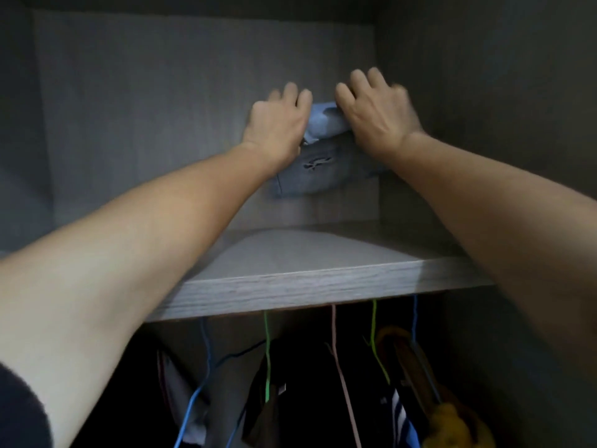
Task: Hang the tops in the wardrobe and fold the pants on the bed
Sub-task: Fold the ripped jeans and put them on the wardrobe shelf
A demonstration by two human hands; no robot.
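Folded light blue jeans (318,171) with a ripped patch are held up inside the upper compartment of the grey wardrobe, above its shelf (310,282). My left hand (277,122) grips the left side of the bundle. My right hand (379,113) grips its right side, fingers curled over the top. Both arms reach up and forward. The far side of the jeans is hidden behind my hands.
Below the shelf hang several tops on wire hangers: a blue hanger (206,360), a green hanger (267,354), a pink hanger (339,360), and a yellow garment (452,421) at the right. The wardrobe side wall (484,92) stands close on the right.
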